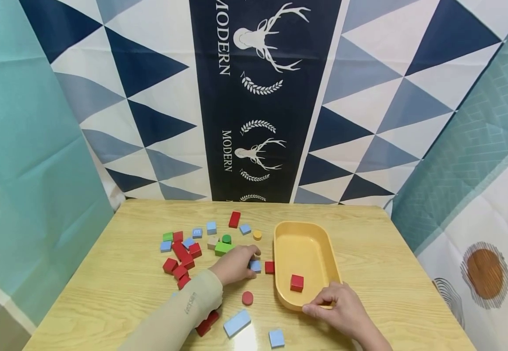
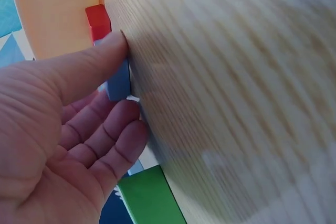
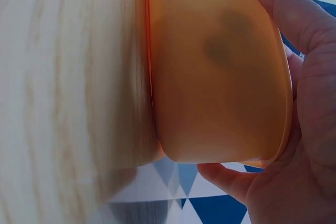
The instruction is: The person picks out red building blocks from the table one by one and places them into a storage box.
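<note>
My left hand [image 1: 235,264] reaches round a small blue block [image 1: 256,266] on the tabletop [image 1: 368,253], left of the yellow bin [image 1: 308,243]; I can't tell whether thumb and fingers actually pinch it. My right hand [image 1: 343,309] grips the bin's near right rim. I'd judge the block light, stiff and hard to break, its painted sides perhaps slick, best held by opposite faces. The bin looks like thin, smooth plastic, round-cornered, slightly flexible. Inside its near end sits a sharp-edged red cube [image 1: 297,283]. Straight wood-like grain surrounds the bin.
</note>
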Available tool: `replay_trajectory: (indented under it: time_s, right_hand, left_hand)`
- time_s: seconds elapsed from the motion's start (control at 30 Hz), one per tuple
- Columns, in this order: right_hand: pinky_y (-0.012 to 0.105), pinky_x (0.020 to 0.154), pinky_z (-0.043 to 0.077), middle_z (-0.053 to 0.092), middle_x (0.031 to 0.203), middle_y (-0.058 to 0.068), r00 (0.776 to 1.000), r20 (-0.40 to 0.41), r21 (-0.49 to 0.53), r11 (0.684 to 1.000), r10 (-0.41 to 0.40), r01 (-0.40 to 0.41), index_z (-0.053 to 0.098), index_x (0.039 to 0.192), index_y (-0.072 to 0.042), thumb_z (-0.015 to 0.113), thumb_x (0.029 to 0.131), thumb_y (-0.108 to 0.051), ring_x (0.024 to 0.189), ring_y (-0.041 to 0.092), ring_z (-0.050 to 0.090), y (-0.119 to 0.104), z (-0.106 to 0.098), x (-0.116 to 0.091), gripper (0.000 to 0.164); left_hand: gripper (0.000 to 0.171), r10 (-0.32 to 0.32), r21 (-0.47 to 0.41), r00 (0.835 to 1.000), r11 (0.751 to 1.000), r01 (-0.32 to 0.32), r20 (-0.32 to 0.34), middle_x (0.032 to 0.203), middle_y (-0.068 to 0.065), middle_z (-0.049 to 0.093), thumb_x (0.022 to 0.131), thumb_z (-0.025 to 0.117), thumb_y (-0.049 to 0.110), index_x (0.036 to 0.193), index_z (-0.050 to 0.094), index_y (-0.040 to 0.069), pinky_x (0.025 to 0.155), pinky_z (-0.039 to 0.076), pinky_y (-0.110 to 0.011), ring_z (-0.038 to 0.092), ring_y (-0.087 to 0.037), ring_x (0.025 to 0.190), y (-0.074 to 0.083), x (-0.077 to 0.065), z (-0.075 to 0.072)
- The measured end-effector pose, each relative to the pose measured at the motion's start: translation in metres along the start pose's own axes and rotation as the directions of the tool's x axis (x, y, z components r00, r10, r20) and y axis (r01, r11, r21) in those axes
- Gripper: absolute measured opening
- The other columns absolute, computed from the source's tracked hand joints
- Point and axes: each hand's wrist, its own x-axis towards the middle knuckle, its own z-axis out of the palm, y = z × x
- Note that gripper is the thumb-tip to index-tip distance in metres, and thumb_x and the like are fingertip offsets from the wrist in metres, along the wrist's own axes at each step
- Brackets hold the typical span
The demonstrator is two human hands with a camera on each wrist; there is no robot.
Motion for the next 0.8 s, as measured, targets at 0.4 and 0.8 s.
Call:
replay_trajectory:
  time_s: [0.4, 0.8]
  right_hand:
    - [0.024, 0.059, 0.034, 0.057, 0.062, -0.028, 0.999, -0.023, 0.005, 0.999, -0.041, 0.041, 0.069, 0.066, -0.047, 0.082, 0.070, -0.053, 0.060, 0.002, 0.044, 0.000, -0.001, 0.000, 0.015]
    - [0.028, 0.063, 0.034, 0.058, 0.064, -0.026, 1.000, 0.009, 0.028, 1.000, -0.011, 0.011, 0.070, 0.066, -0.046, 0.080, 0.072, -0.055, 0.062, 0.004, 0.046, -0.002, -0.003, 0.000, 0.015]
  left_hand:
    - [0.054, 0.040, 0.065, 0.998, 0.997, -0.043, 0.057, 0.110, 0.004, 0.065, 0.084, 0.076, 0.045, 0.128, 0.064, 0.017, 0.088, 0.051, -0.033, 0.056, -0.009, 0.095, 0.010, 0.006, 0.002]
    - [0.030, 0.067, 0.130, 0.998, 0.989, -0.065, -0.017, 0.084, 0.008, 0.054, 0.081, 0.077, 0.040, 0.101, 0.072, 0.018, 0.060, 0.046, -0.024, 0.049, -0.009, 0.070, 0.013, 0.005, -0.008]
